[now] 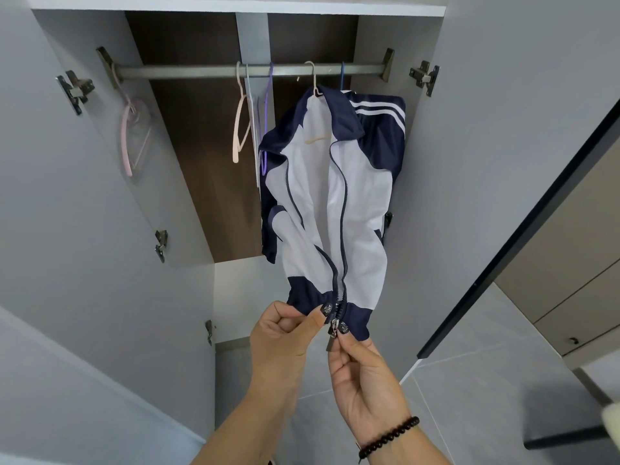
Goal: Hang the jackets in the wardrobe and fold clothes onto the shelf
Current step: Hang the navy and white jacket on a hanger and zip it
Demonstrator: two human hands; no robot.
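A white and navy jacket (322,182) hangs on a pale hanger (313,78) from the wardrobe rail (201,71), its front unzipped. My left hand (285,333) pinches the navy hem to the left of the zipper's foot. My right hand (364,374) pinches the metal zipper pull (333,337) at the hem. A second navy garment with white stripes (382,112) hangs just behind the jacket, mostly hidden.
Empty hangers, pink (240,129), white and purple (266,129), hang on the rail left of the jacket. Another pink hanger (129,139) hangs at the rail's far left. Both wardrobe doors (84,213) stand open. Grey tiled floor (469,380) lies to the right.
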